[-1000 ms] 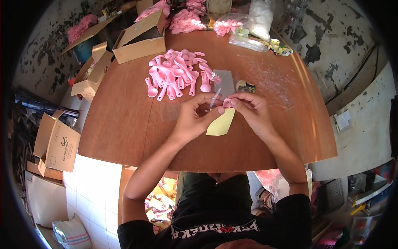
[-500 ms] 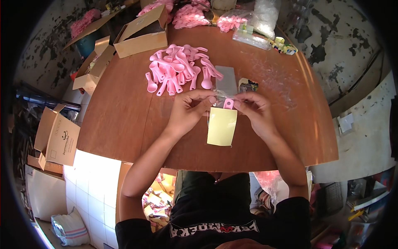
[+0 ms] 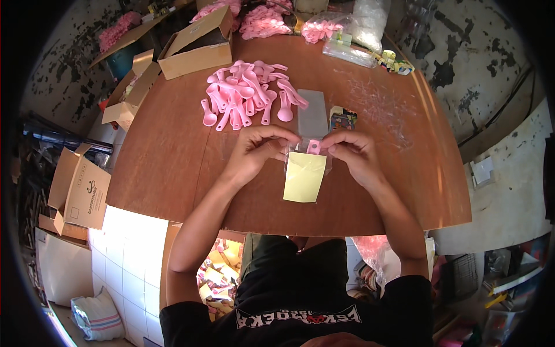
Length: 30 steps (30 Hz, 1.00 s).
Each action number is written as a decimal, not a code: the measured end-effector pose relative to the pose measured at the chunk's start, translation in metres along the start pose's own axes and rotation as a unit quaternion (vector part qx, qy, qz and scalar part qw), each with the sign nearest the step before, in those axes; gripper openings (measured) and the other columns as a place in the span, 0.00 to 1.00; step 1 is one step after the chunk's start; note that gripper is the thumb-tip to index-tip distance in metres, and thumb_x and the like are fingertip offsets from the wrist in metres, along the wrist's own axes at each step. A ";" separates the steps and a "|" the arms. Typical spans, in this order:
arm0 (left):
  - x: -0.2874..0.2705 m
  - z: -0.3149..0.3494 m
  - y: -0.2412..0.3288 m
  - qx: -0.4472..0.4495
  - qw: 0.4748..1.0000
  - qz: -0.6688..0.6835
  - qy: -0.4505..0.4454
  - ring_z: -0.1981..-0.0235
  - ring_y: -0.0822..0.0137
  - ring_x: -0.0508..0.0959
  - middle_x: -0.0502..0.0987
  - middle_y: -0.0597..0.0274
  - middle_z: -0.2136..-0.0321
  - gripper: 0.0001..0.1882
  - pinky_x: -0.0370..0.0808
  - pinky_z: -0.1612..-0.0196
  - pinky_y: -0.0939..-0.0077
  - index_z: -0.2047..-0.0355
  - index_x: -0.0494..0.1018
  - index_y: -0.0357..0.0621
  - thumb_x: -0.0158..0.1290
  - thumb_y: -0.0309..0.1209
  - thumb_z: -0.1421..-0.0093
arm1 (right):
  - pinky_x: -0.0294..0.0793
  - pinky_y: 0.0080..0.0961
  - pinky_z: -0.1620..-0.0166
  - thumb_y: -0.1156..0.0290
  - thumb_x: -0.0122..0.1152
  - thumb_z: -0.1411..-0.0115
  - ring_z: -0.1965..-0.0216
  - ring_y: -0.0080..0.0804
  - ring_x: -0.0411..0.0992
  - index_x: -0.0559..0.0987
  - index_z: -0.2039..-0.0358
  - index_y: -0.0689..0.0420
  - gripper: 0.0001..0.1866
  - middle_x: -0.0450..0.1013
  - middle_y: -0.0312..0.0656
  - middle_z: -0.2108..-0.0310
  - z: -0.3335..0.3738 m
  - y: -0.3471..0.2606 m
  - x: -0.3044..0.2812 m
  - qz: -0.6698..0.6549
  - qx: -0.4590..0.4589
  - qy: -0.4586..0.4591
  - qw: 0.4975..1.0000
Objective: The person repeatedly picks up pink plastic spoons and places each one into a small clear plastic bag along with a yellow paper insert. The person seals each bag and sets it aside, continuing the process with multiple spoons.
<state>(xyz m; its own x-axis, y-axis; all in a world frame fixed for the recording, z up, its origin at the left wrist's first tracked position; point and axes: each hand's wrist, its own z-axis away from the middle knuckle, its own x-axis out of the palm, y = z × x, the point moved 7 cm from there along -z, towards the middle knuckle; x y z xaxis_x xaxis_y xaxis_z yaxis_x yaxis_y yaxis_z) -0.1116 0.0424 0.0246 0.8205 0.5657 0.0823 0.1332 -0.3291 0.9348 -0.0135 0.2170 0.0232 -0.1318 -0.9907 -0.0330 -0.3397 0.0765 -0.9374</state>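
Both hands pinch the top edge of a clear plastic bag (image 3: 328,164) above the near part of the table. My left hand (image 3: 253,151) has its left corner and my right hand (image 3: 354,151) its right corner, fingers closed. A pale yellow card (image 3: 304,178) fills most of the bag. Above the card, between my hands, pokes the holed handle end of a pink spoon (image 3: 314,146); the card hides its remainder. Just beyond lies a stack of clear bags (image 3: 312,113), with printed cards (image 3: 343,118) to its right. A pile of pink spoons (image 3: 243,89) lies farther left.
An open cardboard box (image 3: 196,52) stands at the table's far left. Bagged pink spoons (image 3: 265,23) and clear plastic packs (image 3: 350,53) line the far edge. Plastic scraps (image 3: 384,104) litter the right side. Below the table's near edge is a container of yellow-carded packs (image 3: 219,269).
The bag and card have shifted slightly left and tilted. My fingers have spread out along the bag's top edge, and its clear sides now show beside the card.
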 end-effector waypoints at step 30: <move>-0.116 0.438 -0.130 -0.471 0.706 -0.504 -0.161 0.47 0.49 0.74 0.74 0.43 0.49 0.30 0.70 0.42 0.58 0.43 0.69 0.43 0.61 0.43 0.43 | 0.79 0.22 0.58 0.77 0.60 0.37 0.63 0.22 0.76 0.76 0.59 0.66 0.08 0.74 0.38 0.64 0.002 -0.002 0.006 0.006 0.063 0.011 0.998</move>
<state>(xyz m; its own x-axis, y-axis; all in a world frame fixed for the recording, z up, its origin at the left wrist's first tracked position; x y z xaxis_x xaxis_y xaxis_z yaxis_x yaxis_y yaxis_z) 0.0194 -0.3110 -0.2580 0.6770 -0.0966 -0.7296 0.4352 0.8520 0.2911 -0.0118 0.2104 0.0245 -0.1562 -0.9870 -0.0381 -0.2175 0.0720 -0.9734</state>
